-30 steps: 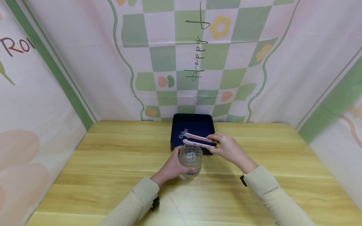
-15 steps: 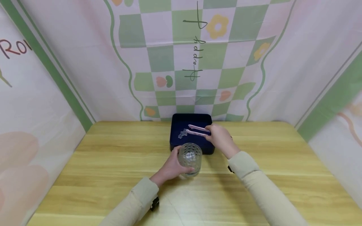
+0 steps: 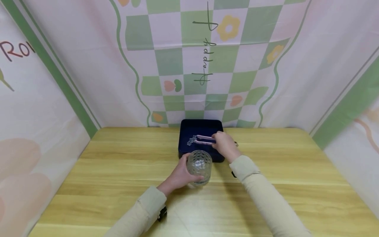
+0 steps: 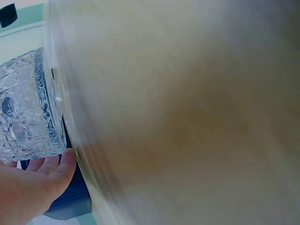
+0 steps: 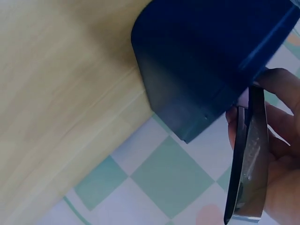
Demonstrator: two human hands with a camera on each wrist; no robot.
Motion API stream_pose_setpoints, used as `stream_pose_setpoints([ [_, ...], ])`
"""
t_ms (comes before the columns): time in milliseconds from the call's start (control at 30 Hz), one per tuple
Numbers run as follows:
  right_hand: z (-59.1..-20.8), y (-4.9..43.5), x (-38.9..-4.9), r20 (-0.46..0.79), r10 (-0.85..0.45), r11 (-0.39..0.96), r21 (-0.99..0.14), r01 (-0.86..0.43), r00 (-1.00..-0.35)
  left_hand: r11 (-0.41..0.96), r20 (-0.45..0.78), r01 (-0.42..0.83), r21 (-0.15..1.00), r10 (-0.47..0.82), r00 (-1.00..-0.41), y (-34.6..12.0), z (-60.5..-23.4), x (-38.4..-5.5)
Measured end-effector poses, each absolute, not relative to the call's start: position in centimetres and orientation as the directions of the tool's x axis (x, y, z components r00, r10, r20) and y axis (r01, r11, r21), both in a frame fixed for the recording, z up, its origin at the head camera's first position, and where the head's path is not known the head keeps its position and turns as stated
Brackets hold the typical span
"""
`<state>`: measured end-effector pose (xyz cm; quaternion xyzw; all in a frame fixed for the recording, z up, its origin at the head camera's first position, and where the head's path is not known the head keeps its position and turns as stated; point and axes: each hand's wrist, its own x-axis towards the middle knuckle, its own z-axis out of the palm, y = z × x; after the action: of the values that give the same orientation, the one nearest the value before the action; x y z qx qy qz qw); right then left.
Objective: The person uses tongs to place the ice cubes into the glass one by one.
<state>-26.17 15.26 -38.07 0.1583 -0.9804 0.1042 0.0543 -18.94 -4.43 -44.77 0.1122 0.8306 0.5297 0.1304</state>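
Observation:
In the head view, my left hand grips a textured clear glass standing on the table, with thumb and fingers around its side. Pale, clear bits show inside the glass. My right hand holds pink tongs over a dark blue square tray. Their tips are spread slightly, right at several small clear cubes lying in the tray. The left wrist view shows the glass above my fingers. The tongs' rear end extends past my palm in the right wrist view.
The tray stands at the back of the wooden table, against a checked, printed cloth. The glass stands just in front of the tray. Cloth walls rise at both sides.
My right hand has carried the tongs from above the glass's mouth back over the tray, and their tips have come to the clear cubes. My left hand and the glass stay put.

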Motion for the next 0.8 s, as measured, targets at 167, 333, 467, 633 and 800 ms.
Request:
stream_pose_setpoints([
  [167, -38.7, 15.0, -26.5, 0.111, -0.291, 0.933, -0.187, -0.308, -0.950, 0.410, -0.092, 0.055, 0.911, 0.331, -0.939, -4.4, -45.1, -19.0],
  [333, -39.3, 15.0, -26.8, 0.113, -0.283, 0.936, -0.186, -0.300, -0.952, 0.415, -0.084, 0.069, 0.907, 0.340, -0.937, -4.4, -45.3, -19.1],
  [467, -39.4, 14.9, -27.0, 0.141, -0.301, 0.930, -0.177, -0.323, -0.943, 0.413, -0.085, 0.066, 0.908, 0.338, -0.937, -4.4, -45.1, -19.1],
  [633, -39.4, 14.8, -27.0, 0.140, -0.334, 0.921, -0.161, -0.354, -0.932, 0.413, -0.094, 0.057, 0.909, 0.337, -0.937, -4.5, -45.0, -19.1],
  [800, -39.4, 14.8, -27.0, 0.126, -0.340, 0.920, -0.161, -0.358, -0.932, 0.408, -0.092, 0.057, 0.911, 0.336, -0.938, -4.5, -45.0, -19.1],
])
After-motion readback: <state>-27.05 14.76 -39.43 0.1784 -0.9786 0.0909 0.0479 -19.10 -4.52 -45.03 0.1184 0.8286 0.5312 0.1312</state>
